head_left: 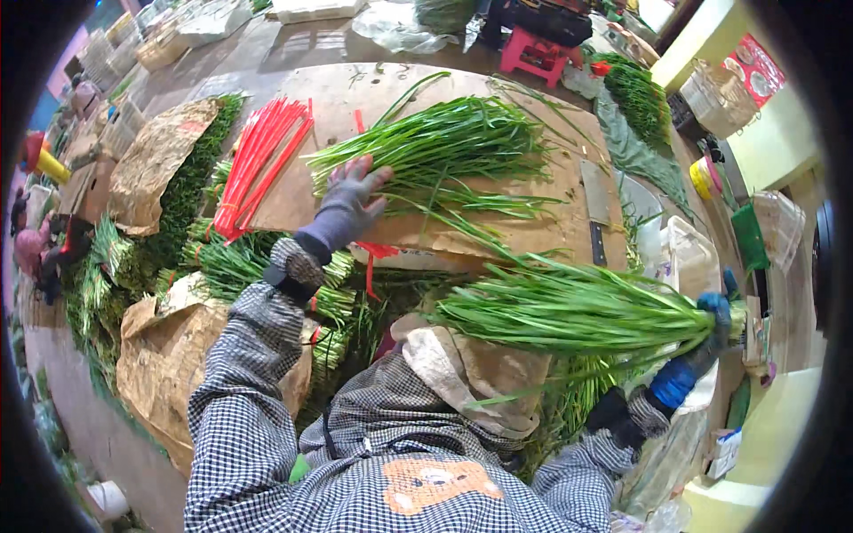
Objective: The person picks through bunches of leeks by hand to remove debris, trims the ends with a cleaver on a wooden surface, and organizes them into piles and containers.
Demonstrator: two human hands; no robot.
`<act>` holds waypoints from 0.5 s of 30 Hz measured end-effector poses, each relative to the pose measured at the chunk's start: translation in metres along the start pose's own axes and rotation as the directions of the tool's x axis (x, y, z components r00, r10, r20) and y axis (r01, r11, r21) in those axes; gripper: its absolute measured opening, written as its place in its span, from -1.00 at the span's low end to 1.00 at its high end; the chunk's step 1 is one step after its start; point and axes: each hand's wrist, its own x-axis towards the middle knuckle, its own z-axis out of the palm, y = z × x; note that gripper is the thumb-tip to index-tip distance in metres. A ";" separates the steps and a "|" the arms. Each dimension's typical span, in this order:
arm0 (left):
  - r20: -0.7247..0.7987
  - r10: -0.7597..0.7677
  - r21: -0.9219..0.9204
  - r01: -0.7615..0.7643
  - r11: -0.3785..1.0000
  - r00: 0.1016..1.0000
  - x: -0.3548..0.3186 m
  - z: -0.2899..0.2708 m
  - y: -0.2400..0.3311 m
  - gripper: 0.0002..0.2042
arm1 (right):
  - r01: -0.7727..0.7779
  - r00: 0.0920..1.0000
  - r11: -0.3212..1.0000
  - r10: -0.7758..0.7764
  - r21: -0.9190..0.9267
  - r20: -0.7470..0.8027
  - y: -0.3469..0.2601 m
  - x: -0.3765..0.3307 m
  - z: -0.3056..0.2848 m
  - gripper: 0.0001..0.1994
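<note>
My right hand (pixel 713 329), in a blue glove, is closed round the stem end of a bunch of garlic chives (pixel 577 306), held out at the right with its leaves pointing left. My left hand (pixel 351 204), in a grey glove with bare fingertips, rests with fingers stretched out on the near left side of a loose pile of chives (pixel 462 142). That pile lies on a brown board (pixel 569 222). Left of it is a fan of red tie strips (pixel 262 164). A cleaver (pixel 594 195) with a dark handle lies along the board's right edge.
Tied chive bundles (pixel 329 302) lie below the board at the left, near brown paper (pixel 164 346). White tubs (pixel 693 253) stand to the right. More chives (pixel 633 98) lie at the far right, near a pink stool (pixel 538 55). A cloth (pixel 462 369) covers my lap.
</note>
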 end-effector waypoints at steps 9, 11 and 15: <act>0.004 -0.136 -0.218 0.133 0.967 0.991 -0.041 -0.073 -0.032 -0.72 | -0.014 0.995 0.998 0.008 -0.059 -0.101 0.007 -0.019 -0.033 -0.52; 0.024 -0.009 0.089 0.007 0.996 1.000 -0.052 -0.056 -0.028 -0.67 | -0.018 0.997 0.991 0.007 -0.131 -0.079 0.009 -0.022 -0.024 -0.51; 0.126 -0.113 0.167 0.091 0.982 0.986 -0.051 -0.028 -0.035 -0.71 | -0.048 0.993 0.996 0.038 -0.080 -0.113 0.016 -0.027 -0.007 -0.53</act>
